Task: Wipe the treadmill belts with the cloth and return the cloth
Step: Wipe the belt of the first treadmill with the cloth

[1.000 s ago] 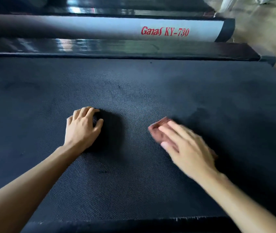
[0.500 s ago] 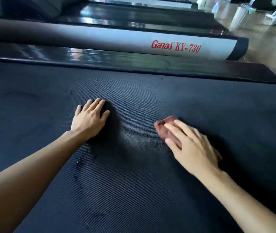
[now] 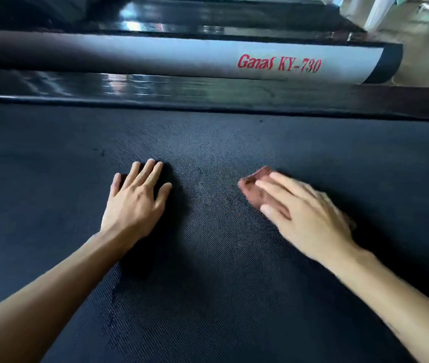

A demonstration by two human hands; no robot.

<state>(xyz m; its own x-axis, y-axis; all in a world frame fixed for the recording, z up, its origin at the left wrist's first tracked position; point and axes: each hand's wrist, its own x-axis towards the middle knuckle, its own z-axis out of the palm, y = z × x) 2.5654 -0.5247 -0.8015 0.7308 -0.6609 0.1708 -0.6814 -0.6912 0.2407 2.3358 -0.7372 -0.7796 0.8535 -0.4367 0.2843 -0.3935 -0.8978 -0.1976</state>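
Observation:
The black textured treadmill belt fills most of the view. My left hand lies flat on the belt, fingers straight and spread, left of centre. To its right, my right hand presses down with straight fingers on a small reddish-brown cloth. Only the cloth's left end shows past my fingers; the rest lies under the hand. The right hand is motion-blurred.
A glossy black side rail borders the belt's far edge. Beyond it runs a silver side panel lettered "Ganas KY-730", then another dark treadmill deck. Wooden floor shows at the top right.
My left hand's fingers went from curled to flat on the belt. My right hand stays pressed on the cloth and blurs with motion. The view shifted along the belt.

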